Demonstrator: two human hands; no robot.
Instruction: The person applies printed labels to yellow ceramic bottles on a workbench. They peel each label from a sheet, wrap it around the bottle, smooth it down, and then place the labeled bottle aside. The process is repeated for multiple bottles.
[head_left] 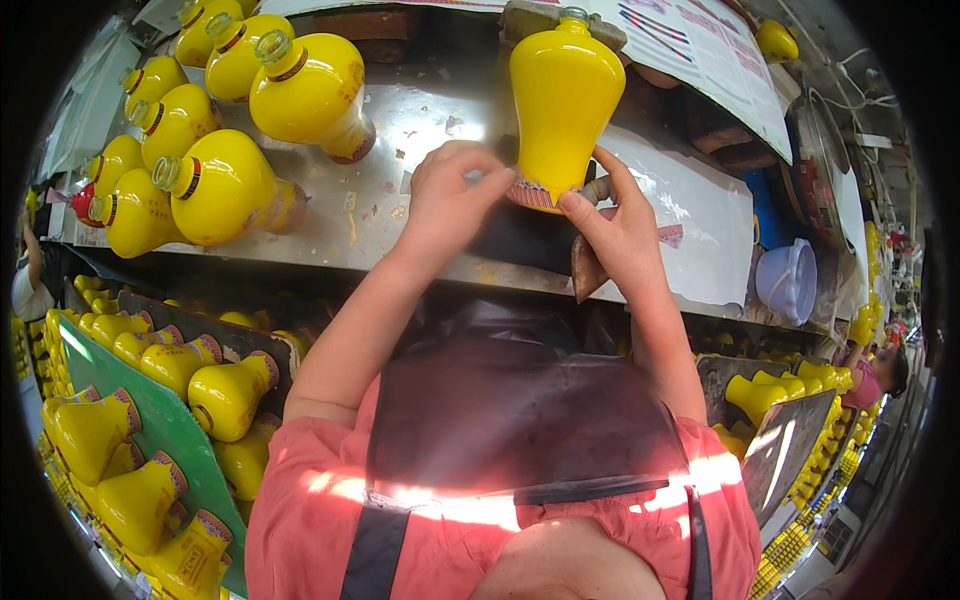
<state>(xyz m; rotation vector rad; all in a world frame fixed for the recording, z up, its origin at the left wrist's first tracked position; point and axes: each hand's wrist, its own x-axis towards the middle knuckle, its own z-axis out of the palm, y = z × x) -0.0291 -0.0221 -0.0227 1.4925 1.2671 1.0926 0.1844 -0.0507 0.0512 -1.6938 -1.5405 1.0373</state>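
Note:
A glossy yellow bottle [566, 85] stands out over the metal worktop, its clear glass neck away from me and its narrow base toward me. Around that base runs a patterned band [532, 192], with bare yellow showing at one spot. My right hand [622, 222] grips the base from the right, thumb on the near side and fingers behind. At the left of the base, my left hand [452, 196] is closed in a pinch, thumb and forefinger meeting at the band's left end. A dark support beneath the bottle is partly hidden by it.
Several yellow bottles [225, 190] stand on the worktop [400, 110] at left. More bottles [232, 395] fill racks below, beside a green board [135, 420]. A pale bucket [787, 280] hangs at right, near a printed sheet [700, 60]. Another person [875, 378] is far right.

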